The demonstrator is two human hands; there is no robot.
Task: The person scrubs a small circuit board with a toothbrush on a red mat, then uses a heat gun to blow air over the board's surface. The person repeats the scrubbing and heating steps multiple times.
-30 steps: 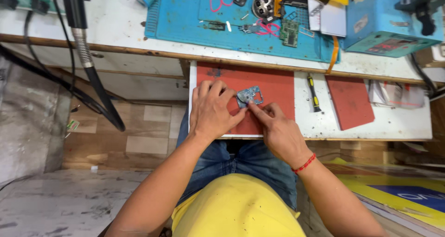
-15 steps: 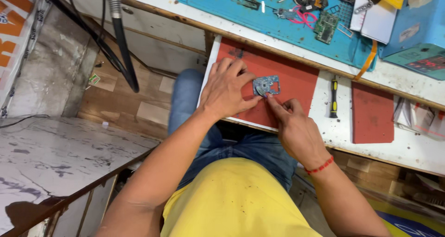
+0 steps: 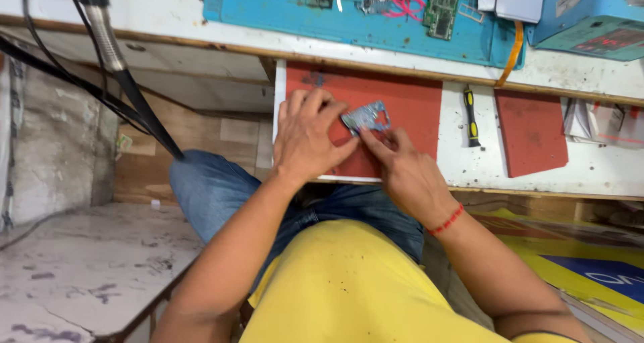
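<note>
Near the centre of the frame, a small metal frame piece, thin, silvery-blue and cut through with rectangular openings, lies on a dull red rubbery mat. The left hand lies spread flat on the mat, its fingertips touching the piece's left edge and pinning it down rather than closing around it. The right hand comes in from the lower right, its thumb and forefinger drawn together at the piece's lower right corner; whether they actually clamp the metal or only press on it cannot be told. A red thread bracelet circles that wrist.

The mat sits on a scuffed, stained white worktop. Just right of the mat lies a small screwdriver with a black and yellow grip, and further right a second, smaller red mat. Along the top of the frame stretches a blue silicone work mat carrying a green circuit board and loose small parts. At the upper left, a ribbed metal hose and black cables hang down. Blue jeans and a yellow shirt fill the bottom.
</note>
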